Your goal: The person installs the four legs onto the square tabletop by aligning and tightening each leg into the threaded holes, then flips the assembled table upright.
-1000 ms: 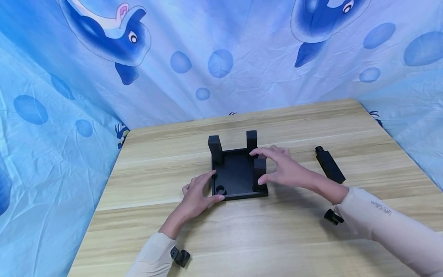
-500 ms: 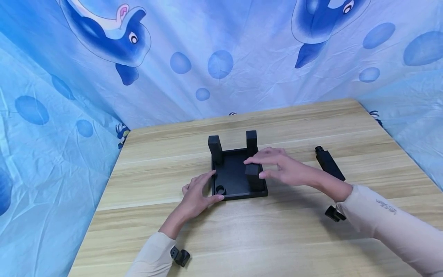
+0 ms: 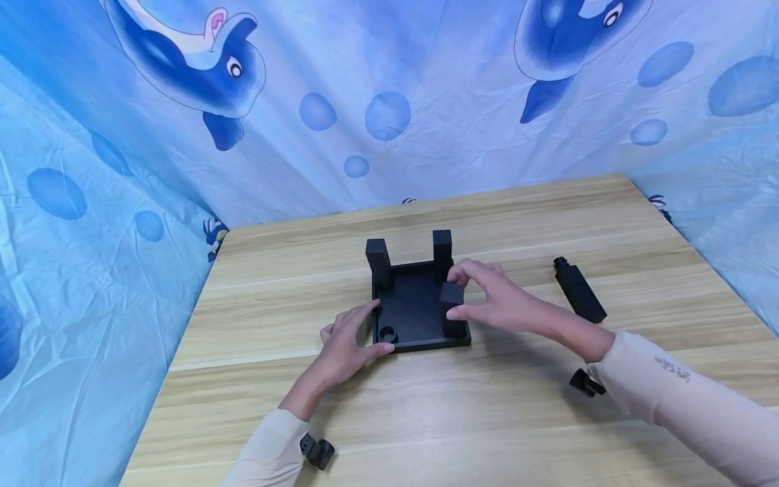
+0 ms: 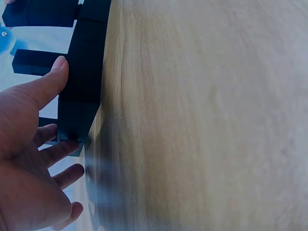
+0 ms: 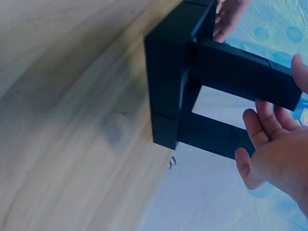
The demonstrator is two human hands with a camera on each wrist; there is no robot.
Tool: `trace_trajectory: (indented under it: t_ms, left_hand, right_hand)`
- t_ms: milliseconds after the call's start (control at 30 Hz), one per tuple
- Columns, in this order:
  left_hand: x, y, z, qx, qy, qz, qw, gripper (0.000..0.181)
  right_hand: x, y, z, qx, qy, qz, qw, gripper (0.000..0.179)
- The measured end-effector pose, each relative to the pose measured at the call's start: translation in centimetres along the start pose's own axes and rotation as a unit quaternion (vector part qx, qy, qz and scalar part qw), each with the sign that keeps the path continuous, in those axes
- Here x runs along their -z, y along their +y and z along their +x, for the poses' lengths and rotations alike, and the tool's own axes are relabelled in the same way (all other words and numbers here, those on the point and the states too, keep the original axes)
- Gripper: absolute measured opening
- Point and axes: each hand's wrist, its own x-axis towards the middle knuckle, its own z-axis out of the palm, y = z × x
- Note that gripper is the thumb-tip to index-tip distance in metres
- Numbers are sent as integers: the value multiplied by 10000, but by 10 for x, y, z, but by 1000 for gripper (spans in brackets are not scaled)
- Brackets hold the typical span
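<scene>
A square black tray-like panel [image 3: 414, 304] with a raised rim lies on the table, two square black legs [image 3: 379, 260] upright at its far corners. My right hand [image 3: 496, 297] pinches a third leg [image 3: 452, 295] near its top, at the near right corner. In the right wrist view this leg [image 5: 240, 70] stands out from the panel [image 5: 168, 72], thumb and fingertips on opposite sides. My left hand [image 3: 347, 348] holds the near left corner, where a round socket [image 3: 387, 334] shows. The left wrist view has its thumb [image 4: 58, 65] on the panel's front edge.
A loose black leg [image 3: 580, 294] with a threaded end lies on the wooden table [image 3: 426, 419], right of the panel. Blue cloth [image 3: 389, 61] printed with dolphins hangs behind and at both sides. Black devices [image 3: 318, 452] sit at both wrists.
My right hand's fingers opened and shifted over the leg top, then closed round it again. The leg leaned inward and now stands more upright. My left hand has stayed put.
</scene>
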Motion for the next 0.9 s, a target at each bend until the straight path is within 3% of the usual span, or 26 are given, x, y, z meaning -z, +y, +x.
trace_trajectory:
  t_ms: [167,367,700,900]
  left_hand:
    - [-1,0,0,29,-15,-3,10000,81]
    - [-1,0,0,-9,0,-2,10000,81]
    - [-1,-1,1,-46,20,-9,10000,81]
    - [-2,-1,1,-29,36,-8,10000,81]
  right_hand:
    - [10,-1,0,442,-449,-133,9979,56]
    - [14,-5,1,816,-544,-68,9952,41]
    - [-2,-4,3,379,126,-233,9989,39]
    - [2,-5,3,481,-58,-243,9985,47]
